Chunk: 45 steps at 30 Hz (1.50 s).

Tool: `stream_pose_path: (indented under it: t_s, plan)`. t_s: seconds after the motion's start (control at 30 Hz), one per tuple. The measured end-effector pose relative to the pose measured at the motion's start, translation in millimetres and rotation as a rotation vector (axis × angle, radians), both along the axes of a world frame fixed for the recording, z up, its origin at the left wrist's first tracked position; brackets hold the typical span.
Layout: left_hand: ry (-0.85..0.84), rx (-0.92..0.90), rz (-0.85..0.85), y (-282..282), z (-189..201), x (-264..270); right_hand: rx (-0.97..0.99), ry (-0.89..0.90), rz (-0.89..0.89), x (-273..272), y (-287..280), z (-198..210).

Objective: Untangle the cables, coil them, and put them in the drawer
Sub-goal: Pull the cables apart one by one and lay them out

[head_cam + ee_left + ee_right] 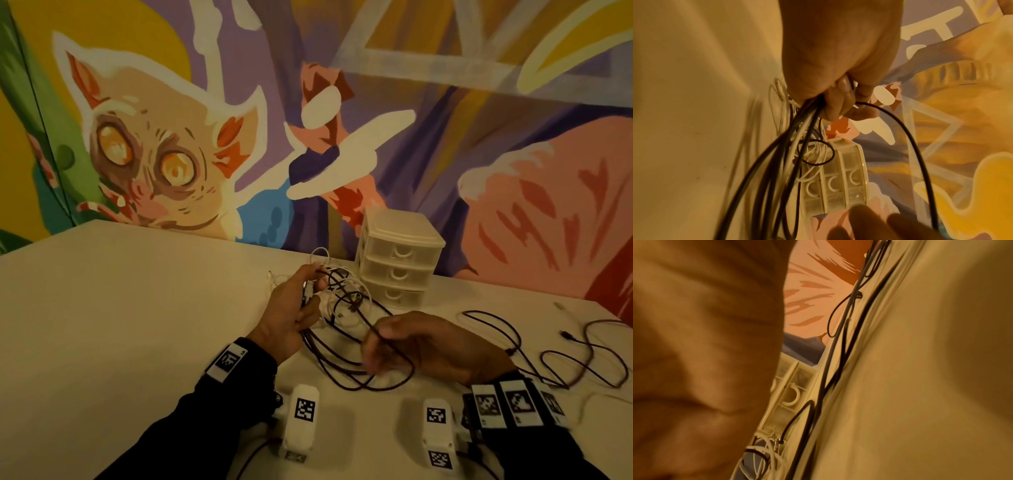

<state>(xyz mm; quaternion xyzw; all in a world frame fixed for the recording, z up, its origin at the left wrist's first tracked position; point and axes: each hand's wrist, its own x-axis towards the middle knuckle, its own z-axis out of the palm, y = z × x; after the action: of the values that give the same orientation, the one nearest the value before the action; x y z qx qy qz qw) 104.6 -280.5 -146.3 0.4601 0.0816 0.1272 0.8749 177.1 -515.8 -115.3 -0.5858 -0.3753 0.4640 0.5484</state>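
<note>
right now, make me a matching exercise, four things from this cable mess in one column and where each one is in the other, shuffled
Things:
1. left hand
2. right hand
3. drawer unit
4. loose dark cable

Places or states:
A. stands at the wall, all drawers closed
B. lies alone on the table, far right
C. grips a bundle of dark and white cables
D. pinches one dark strand

Pairs: 1-C, 2-D, 3-A, 4-B

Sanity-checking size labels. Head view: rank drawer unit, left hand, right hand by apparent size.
1. Right hand, largest, though nearest the camera.
2. Drawer unit.
3. Left hand, close to the drawer unit in size, so that order is unsure.
</note>
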Motion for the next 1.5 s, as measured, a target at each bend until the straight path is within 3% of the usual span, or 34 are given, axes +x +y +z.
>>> stream_pose_path:
  t_s: [0.03, 0.1, 0.2, 0.3, 0.4, 0.53, 0.7, 0.83, 1.0, 1.1, 1.23, 1.33, 1.5]
  plan:
    - [0.013, 0.043, -0.004, -1, 2, -1, 0.027, 0.034, -0.048, 0, 3, 0]
    - [0.015, 0.168, -0.061, -7, 8, -5, 0.072, 0.106, -0.314, 7, 13, 1]
    - [-0.029, 0.400, -0.209, -18, 17, -13, 0.042, 0.082, -0.606, 16, 21, -3]
    - [-0.038, 0.625, -0.336, -24, 23, -19, -0.032, 0.071, -0.629, 18, 25, -8]
    - [-0.042, 0.809, -0.440, -30, 25, -23, -0.059, -0.031, -0.541, 16, 32, -10]
    - [0.044, 0.929, -0.475, -29, 20, -20, -0.008, -0.079, -0.584, 8, 35, -10]
    - [0.205, 0.729, -0.281, -15, 12, -11, 0.009, -0.084, -0.737, 19, 29, -10]
    - [0.204, 0.542, -0.178, -8, 4, -1, 0.020, -0.115, -0.743, 15, 27, -3]
    - [0.220, 0.327, -0.030, 3, -3, 6, 0.438, 0.066, -0.815, 29, 2, 15]
    - [0.230, 0.319, -0.022, 5, -4, 7, 0.376, 0.047, -0.820, 27, -3, 12]
    - [0.189, 0.397, -0.006, -1, 2, 5, 0.448, 0.156, -0.716, 25, -4, 7]
    - [0.159, 0.394, -0.003, -4, 8, 1, 0.296, 0.029, -0.601, 13, 1, 9]
    - [0.154, 0.429, -0.007, -3, 11, -2, -0.119, -0.260, -0.302, 3, 8, 4]
